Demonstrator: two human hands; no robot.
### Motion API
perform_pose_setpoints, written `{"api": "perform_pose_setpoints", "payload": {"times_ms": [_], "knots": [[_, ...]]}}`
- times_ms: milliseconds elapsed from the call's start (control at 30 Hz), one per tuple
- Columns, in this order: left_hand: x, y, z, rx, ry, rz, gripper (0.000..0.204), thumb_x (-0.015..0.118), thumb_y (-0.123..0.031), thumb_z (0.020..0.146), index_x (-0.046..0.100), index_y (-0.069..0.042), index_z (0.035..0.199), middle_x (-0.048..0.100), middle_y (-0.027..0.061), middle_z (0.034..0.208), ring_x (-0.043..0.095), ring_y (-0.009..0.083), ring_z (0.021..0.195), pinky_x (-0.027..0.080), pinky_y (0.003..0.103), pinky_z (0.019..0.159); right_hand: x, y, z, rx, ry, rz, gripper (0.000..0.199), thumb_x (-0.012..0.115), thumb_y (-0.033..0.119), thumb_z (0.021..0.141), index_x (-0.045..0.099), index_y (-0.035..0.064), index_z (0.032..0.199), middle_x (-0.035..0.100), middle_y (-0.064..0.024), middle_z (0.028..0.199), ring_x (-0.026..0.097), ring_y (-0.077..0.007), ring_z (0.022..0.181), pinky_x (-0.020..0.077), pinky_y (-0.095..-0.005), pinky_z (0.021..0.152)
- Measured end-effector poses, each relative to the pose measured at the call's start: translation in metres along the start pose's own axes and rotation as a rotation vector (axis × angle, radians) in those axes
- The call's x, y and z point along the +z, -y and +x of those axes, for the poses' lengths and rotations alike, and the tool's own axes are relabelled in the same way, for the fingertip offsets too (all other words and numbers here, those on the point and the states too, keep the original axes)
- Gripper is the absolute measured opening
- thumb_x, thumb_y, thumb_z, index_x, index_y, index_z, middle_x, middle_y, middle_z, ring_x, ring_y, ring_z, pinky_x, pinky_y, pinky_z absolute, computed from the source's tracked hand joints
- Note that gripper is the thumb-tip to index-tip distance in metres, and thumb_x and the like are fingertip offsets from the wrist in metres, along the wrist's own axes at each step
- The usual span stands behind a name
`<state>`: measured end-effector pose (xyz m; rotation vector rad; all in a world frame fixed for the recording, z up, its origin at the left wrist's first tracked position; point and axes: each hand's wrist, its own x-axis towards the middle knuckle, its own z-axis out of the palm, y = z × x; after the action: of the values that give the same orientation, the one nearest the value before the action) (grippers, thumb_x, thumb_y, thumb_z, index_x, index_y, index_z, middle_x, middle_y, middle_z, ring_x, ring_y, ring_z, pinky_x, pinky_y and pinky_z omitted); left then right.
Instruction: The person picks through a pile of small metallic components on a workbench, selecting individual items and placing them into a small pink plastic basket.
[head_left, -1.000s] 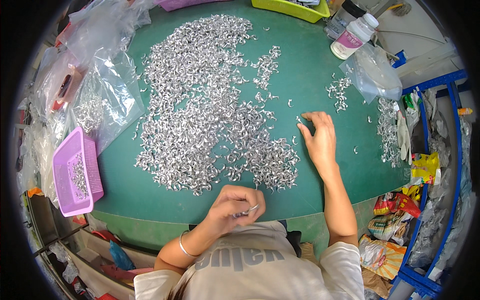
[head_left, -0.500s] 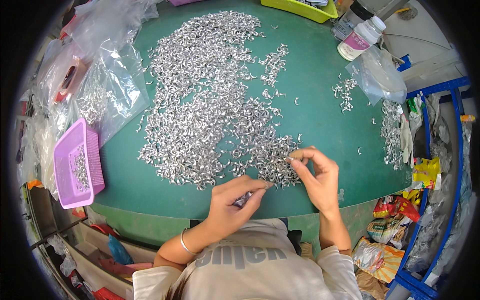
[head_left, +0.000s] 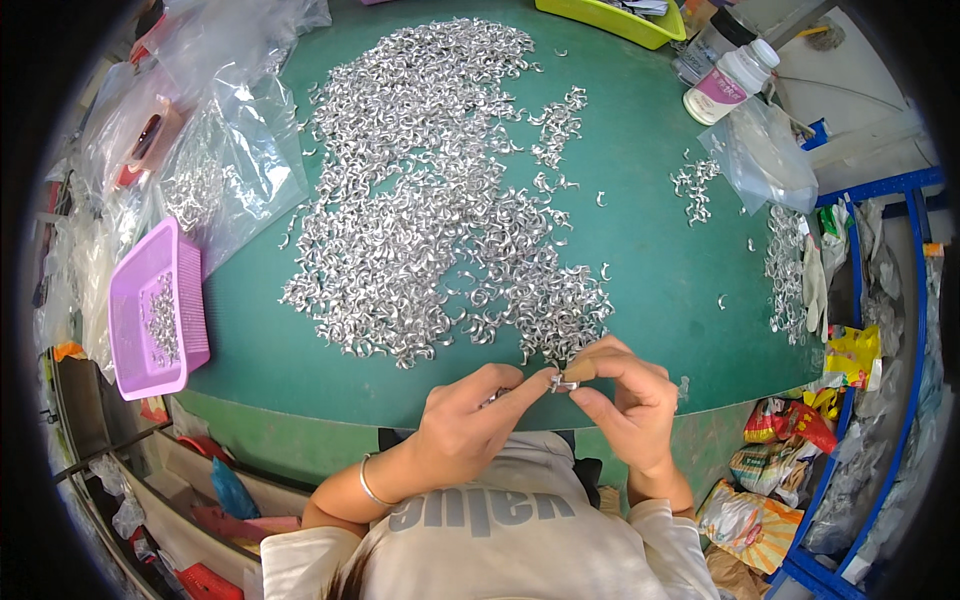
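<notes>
A large pile of small, shiny, silver curved metal pieces spreads over the green table. Close to its near edge, my two hands meet at the fingertips. My right hand pinches a small curved metal piece between thumb and a forefinger with a tan covering. Against the left end of that piece rests the outstretched fingertip of my left hand. The other fingers of my left hand are curled, and a bit of silver metal shows among them; how many pieces it holds is hidden. A bangle circles my left wrist.
On the left stand a purple basket with some metal pieces inside and clear plastic bags. A yellow-green tray and a white bottle are at the far right. Smaller clusters lie right. Blue shelving borders the table.
My right hand has drawn back from the pile's near edge toward me, carrying a curved metal piece. My left fingertip has come to meet it. The view has shifted slightly.
</notes>
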<state>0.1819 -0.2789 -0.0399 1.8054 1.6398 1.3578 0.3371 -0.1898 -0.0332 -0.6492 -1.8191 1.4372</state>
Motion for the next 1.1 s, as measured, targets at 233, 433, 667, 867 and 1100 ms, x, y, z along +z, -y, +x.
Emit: {"api": "perform_pose_setpoints", "payload": {"times_ms": [233, 433, 667, 867, 1100], "knots": [[-0.002, -0.001, -0.001, 0.04, -0.003, 0.0, 0.039, 0.057, 0.011, 0.06, 0.065, -0.003, 0.095, 0.054, 0.0083, 0.074, 0.051, 0.0146, 0.052, 0.041, 0.023, 0.043, 0.0, 0.003, -0.001, -0.046, 0.011, -0.07, 0.019, 0.067, -0.006, 0.065, 0.058, -0.0045, 0.082, 0.062, -0.0114, 0.077, 0.056, -0.0231, 0.069, 0.0443, -0.0307, 0.062], [-0.003, -0.001, -0.001, 0.074, -0.017, 0.011, 0.038, 0.056, 0.01, 0.059, 0.065, -0.004, 0.093, 0.055, 0.0085, 0.074, 0.051, 0.014, 0.051, 0.04, 0.022, 0.042, 0.006, 0.01, 0.0, -0.113, -0.012, -0.149, 0.021, 0.069, -0.007, 0.062, 0.059, -0.0048, 0.081, 0.062, -0.0114, 0.076, 0.056, -0.0234, 0.068, 0.0444, -0.0308, 0.061], [-0.004, 0.0, -0.001, 0.117, -0.019, 0.038, 0.039, 0.056, 0.008, 0.057, 0.065, -0.004, 0.093, 0.055, 0.0078, 0.074, 0.049, 0.0136, 0.05, 0.039, 0.022, 0.041, 0.01, 0.01, -0.003, -0.125, -0.043, -0.146, 0.022, 0.07, -0.008, 0.061, 0.059, -0.0047, 0.08, 0.061, -0.0113, 0.074, 0.056, -0.0238, 0.069, 0.0448, -0.031, 0.059], [-0.012, -0.003, 0.001, 0.155, 0.02, 0.087, 0.043, 0.056, 0.008, 0.057, 0.064, -0.004, 0.097, 0.055, 0.0081, 0.075, 0.05, 0.0141, 0.051, 0.039, 0.023, 0.04, 0.015, 0.013, -0.004, -0.178, -0.072, -0.174, 0.024, 0.069, -0.009, 0.061, 0.057, -0.0052, 0.081, 0.061, -0.0121, 0.076, 0.057, -0.0245, 0.068, 0.0451, -0.0313, 0.059], [-0.018, -0.012, 0.003, 0.122, 0.086, 0.153, 0.046, 0.057, 0.007, 0.057, 0.062, -0.003, 0.102, 0.055, 0.0093, 0.077, 0.052, 0.0169, 0.053, 0.041, 0.025, 0.042, 0.025, 0.015, -0.009, -0.155, -0.124, -0.241, 0.022, 0.067, -0.011, 0.062, 0.057, -0.0063, 0.081, 0.061, -0.0135, 0.076, 0.057, -0.0252, 0.067, 0.0458, -0.0315, 0.058]]}}
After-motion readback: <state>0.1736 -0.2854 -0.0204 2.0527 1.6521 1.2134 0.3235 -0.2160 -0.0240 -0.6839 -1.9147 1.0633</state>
